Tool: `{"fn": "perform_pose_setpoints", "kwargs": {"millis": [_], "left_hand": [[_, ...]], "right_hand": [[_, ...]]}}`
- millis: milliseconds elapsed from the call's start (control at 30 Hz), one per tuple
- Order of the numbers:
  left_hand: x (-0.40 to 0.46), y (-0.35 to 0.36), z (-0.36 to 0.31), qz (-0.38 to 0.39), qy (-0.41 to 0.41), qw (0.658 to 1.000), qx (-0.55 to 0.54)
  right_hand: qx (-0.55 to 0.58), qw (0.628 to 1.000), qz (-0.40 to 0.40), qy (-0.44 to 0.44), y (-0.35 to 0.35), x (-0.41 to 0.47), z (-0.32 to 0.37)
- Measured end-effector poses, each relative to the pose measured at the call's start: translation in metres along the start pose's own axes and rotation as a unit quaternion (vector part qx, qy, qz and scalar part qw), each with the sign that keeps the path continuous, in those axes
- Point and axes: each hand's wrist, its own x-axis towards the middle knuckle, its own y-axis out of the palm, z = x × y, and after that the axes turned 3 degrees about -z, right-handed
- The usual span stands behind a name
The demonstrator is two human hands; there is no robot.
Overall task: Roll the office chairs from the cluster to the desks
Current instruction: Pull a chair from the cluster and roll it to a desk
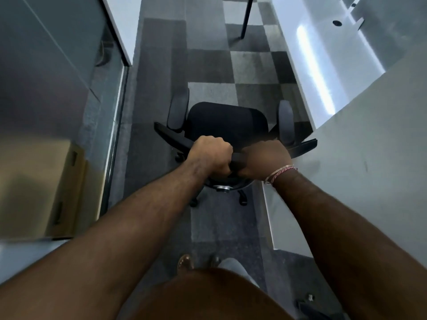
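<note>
A black office chair (225, 122) with grey armrests stands on the carpet straight in front of me, its seat facing away. My left hand (211, 154) grips the top edge of its backrest, fingers curled over it. My right hand (265, 159), with a thread bracelet at the wrist, grips the same edge right beside the left. The chair's castors show below my hands. A white desk (323, 65) runs along the right side of the aisle.
A glass partition (57, 88) and a white wall edge line the left side. A grey panel (369, 146) stands close on the right. A black desk leg (246, 19) stands farther ahead. The checkered carpet aisle (208, 65) continues forward. My feet are at the bottom.
</note>
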Motion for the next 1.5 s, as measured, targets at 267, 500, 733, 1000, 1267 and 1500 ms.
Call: {"fn": "perform_pose_setpoints", "kwargs": {"millis": [267, 500, 733, 1000, 1267, 1500], "left_hand": [[0.12, -0.025, 0.06, -0.006, 0.017, 1.0, 0.0], [0.241, -0.046, 0.103, -0.025, -0.006, 1.0, -0.01], [0.359, -0.069, 0.138, -0.035, -0.033, 0.999, -0.012], [0.476, -0.095, 0.188, -0.043, -0.045, 0.998, -0.023], [0.602, -0.119, 0.268, -0.057, -0.009, 0.998, 0.006], [0.715, -0.144, 0.365, -0.046, 0.011, 0.999, 0.014]], "right_hand": [[-0.016, 1.0, -0.006, 0.003, 0.017, 0.116, -0.063], [0.004, 1.0, -0.016, -0.01, 0.036, 0.229, -0.14], [0.004, 0.999, -0.022, -0.034, 0.051, 0.336, -0.218], [-0.005, 0.999, -0.012, -0.043, 0.066, 0.455, -0.291], [-0.008, 1.0, -0.026, -0.005, 0.075, 0.586, -0.344], [0.018, 0.999, -0.012, 0.033, 0.079, 0.724, -0.375]]}}
